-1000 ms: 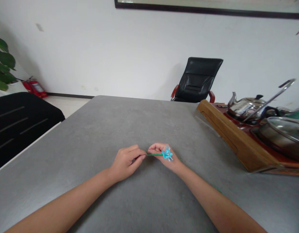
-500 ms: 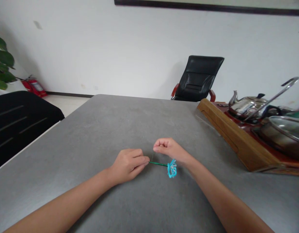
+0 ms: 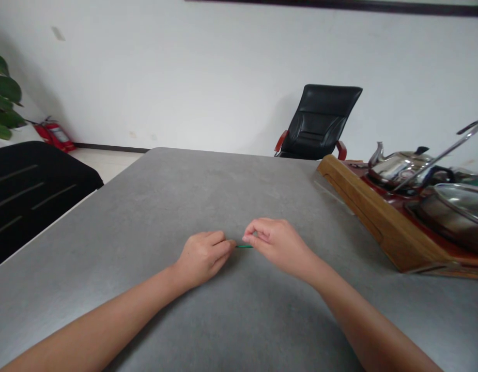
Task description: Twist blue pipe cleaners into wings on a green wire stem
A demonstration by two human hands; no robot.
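My left hand [image 3: 204, 258] is closed in a pinch on the end of a thin green stem [image 3: 244, 246]. That stem stretches to the right, and its far end disappears behind my right hand [image 3: 279, 245]. The blue flower-like head on this stem is hidden by that hand. My right thumb and index finger are pressed together just above the stem, close to my left fingertips. What they pinch, if anything, is too fine to make out.
A grey table [image 3: 207, 191] lies under both hands. To the right stands a wooden tea tray [image 3: 363, 217] bearing a metal kettle [image 3: 397, 168] and a glass-lidded pot [image 3: 451, 209]. A black chair [image 3: 318, 121] is beyond the table, another dark chair [image 3: 37, 191] at left.
My right hand has come down and forward over the stem, covering the blue flower head that showed before. My left hand keeps its pinch and has shifted slightly. The view has tilted down a little.
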